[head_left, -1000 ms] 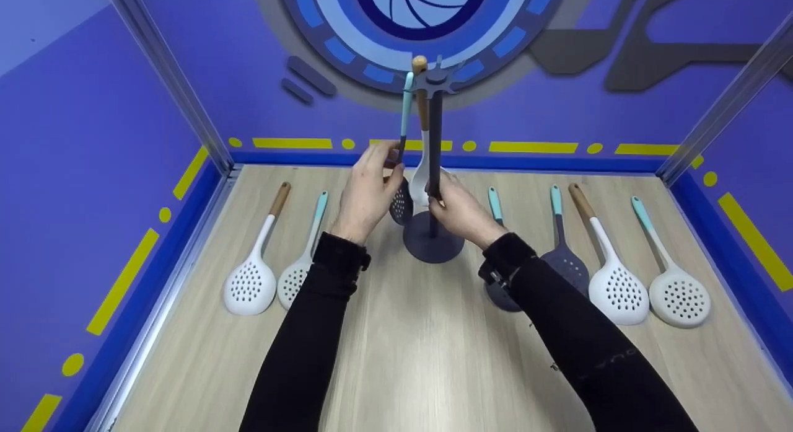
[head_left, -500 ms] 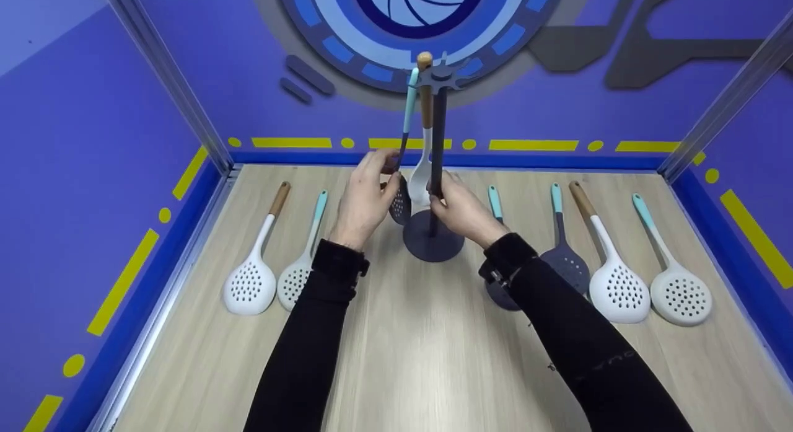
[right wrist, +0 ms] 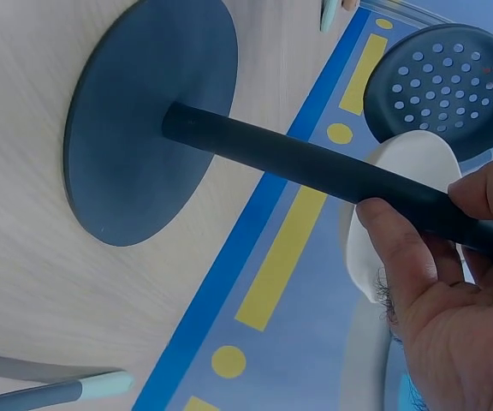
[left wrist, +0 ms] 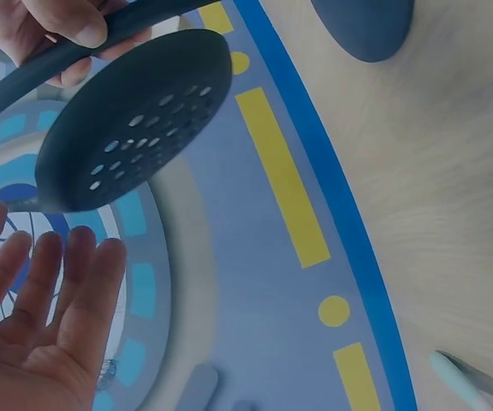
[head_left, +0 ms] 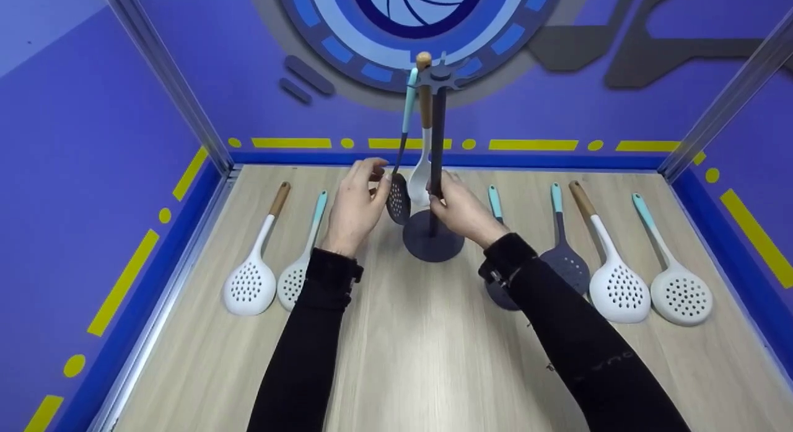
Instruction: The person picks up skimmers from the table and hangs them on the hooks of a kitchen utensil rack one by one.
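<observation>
A dark stand with a round base (head_left: pixel 433 249) stands upright, and my right hand (head_left: pixel 461 209) grips its pole (head_left: pixel 437 131). From its top hang a dark slotted skimmer with a turquoise handle (head_left: pixel 409 103) and a white utensil with a wooden handle (head_left: pixel 425 106). My left hand (head_left: pixel 356 206) is just left of the dark skimmer's head (head_left: pixel 398 199), fingers spread. In the left wrist view, the left hand's fingers (left wrist: pixel 50 317) lie beside the perforated head (left wrist: pixel 139 120). The right wrist view has my right hand (right wrist: pixel 460 282) pinching the pole (right wrist: pixel 315 167).
On the wooden table (head_left: pixel 409 357), a white skimmer (head_left: pixel 249 286) and a pale one (head_left: pixel 293 282) lie at left. At right lie two dark utensils (head_left: pixel 564 264) (head_left: pixel 500 295), a white skimmer (head_left: pixel 619 292) and a cream one (head_left: pixel 680 295). Blue walls (head_left: pixel 204 66) enclose the back and sides.
My left hand has let go of the dark skimmer's neck and moved a little left and down. The skimmer hangs from the stand. My right hand keeps its grip on the pole.
</observation>
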`<state>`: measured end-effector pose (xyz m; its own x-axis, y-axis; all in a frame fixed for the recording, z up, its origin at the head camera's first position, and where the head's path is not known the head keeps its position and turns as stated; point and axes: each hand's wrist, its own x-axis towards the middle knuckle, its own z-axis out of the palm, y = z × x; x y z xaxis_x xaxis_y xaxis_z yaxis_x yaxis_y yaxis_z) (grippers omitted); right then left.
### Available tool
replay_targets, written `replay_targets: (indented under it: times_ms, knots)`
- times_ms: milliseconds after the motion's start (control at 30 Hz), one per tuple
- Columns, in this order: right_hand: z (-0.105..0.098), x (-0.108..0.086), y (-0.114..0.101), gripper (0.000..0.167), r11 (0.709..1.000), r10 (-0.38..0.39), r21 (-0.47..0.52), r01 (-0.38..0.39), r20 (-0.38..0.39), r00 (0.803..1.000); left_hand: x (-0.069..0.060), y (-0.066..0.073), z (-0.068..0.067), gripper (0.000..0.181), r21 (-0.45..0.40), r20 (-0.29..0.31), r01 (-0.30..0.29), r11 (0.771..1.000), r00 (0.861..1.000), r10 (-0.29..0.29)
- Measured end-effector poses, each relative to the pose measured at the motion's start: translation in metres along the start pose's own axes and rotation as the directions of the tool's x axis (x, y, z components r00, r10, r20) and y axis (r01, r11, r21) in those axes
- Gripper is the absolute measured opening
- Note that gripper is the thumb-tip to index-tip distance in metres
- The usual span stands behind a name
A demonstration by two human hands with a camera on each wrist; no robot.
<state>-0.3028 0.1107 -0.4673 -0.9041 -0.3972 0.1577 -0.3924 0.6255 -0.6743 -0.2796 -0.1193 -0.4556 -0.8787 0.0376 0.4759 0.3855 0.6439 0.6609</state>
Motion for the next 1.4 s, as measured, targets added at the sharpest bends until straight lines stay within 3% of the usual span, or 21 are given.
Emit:
replay_targets:
  times_ms: [333,567,700,867,1033,1133,1400]
  knots:
    - [0.001,0.0,0.0,0.014,1.0,-0.006,-0.01,0.006,-0.008,1.0,-0.007,-0.019,-0.002,0.028,0.137,-0.007,0.034,0.99,0.999,-0.033]
    - [0.0,0.0,-0.001,0.016,1.0,0.002,-0.004,-0.002,-0.009,1.0,-0.012,-0.03,-0.011,0.035,0.307,0.079,0.106,0.946,0.988,-0.136]
    - [0.0,0.001,0.0,0.017,1.0,0.003,0.003,-0.003,-0.008,1.0,-0.014,-0.039,-0.016,0.04,0.381,0.134,0.168,0.909,0.963,-0.235]
    - [0.0,0.001,0.0,0.017,1.0,0.014,0.008,-0.014,0.005,1.0,-0.018,-0.049,-0.022,0.044,0.502,0.163,0.215,0.838,0.928,-0.336]
    - [0.001,0.001,0.0,0.015,1.0,0.016,0.007,-0.016,0.004,1.0,-0.024,-0.057,-0.025,0.05,0.596,0.181,0.229,0.77,0.896,-0.407]
    - [0.001,0.001,0.0,0.015,1.0,0.013,0.005,-0.013,0.004,1.0,-0.028,-0.061,-0.027,0.051,0.624,0.189,0.245,0.742,0.874,-0.447]
    - [0.0,0.002,-0.001,0.015,1.0,0.011,-0.011,-0.011,0.007,1.0,-0.036,-0.068,-0.03,0.046,0.703,0.196,0.244,0.668,0.836,-0.513]
